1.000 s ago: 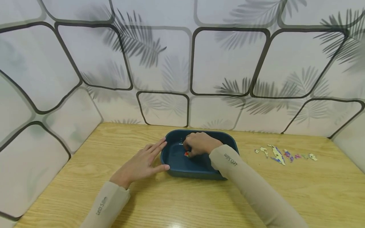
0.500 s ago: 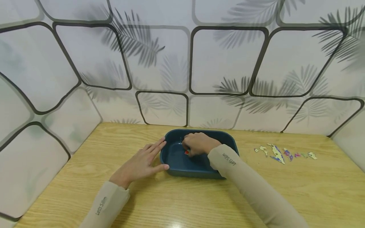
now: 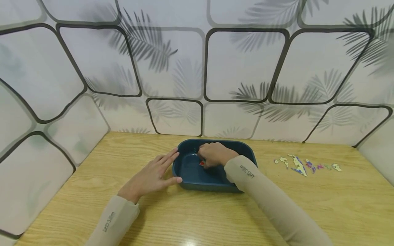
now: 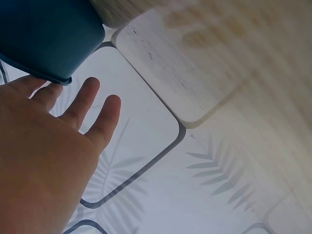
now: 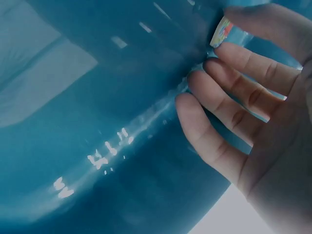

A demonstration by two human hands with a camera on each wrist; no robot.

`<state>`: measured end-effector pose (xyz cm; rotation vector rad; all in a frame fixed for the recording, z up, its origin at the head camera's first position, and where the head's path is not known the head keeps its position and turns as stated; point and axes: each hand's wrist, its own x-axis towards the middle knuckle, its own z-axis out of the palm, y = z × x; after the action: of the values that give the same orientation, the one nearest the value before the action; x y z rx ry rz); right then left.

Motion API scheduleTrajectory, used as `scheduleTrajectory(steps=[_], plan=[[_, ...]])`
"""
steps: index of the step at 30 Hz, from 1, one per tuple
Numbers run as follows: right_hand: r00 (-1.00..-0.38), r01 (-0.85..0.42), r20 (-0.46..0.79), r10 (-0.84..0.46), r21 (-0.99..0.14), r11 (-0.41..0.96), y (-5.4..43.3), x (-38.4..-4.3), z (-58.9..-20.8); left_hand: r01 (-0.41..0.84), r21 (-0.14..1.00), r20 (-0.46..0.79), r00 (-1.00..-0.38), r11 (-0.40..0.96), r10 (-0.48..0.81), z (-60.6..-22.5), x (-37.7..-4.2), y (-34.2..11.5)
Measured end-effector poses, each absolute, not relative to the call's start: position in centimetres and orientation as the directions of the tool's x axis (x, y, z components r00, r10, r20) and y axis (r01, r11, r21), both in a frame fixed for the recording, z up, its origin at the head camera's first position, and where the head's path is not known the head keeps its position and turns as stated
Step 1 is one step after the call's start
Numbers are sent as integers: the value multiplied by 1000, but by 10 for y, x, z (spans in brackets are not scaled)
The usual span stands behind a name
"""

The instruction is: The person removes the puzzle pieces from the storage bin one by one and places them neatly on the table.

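A dark blue plastic basin (image 3: 197, 176) stands on the wooden table. My right hand (image 3: 217, 154) reaches inside it. In the right wrist view, thumb and index finger pinch a small flat multicoloured piece (image 5: 222, 32) with a pale edge, low by the basin's wall. Its red part shows past my fingers in the head view; the rest is covered. My left hand (image 3: 152, 179) is spread at the basin's left side, fingertips and thumb touching the rim. The left wrist view shows these fingers (image 4: 80, 105) fairly straight, some against the basin's rim.
To the right of the basin, several small irregular cut-out pieces (image 3: 298, 166), cream, blue, purple and pink, lie in a row on the table (image 3: 191, 218). A patterned wall covering (image 3: 234, 68) rises behind the table and along its left side.
The small piece stays pinched in my right hand, which has shifted only slightly, the red part showing at a changed angle. My left hand stays at the rim.
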<state>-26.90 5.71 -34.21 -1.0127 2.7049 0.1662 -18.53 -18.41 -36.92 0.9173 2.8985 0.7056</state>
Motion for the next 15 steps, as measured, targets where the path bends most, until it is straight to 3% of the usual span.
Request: scheduleTrajectory(steps=[15], plan=[[-689, -684, -172, -704, -165, 710, 93, -268, -313, 544, 418, 122, -827, 727, 549, -368, -185, -183]])
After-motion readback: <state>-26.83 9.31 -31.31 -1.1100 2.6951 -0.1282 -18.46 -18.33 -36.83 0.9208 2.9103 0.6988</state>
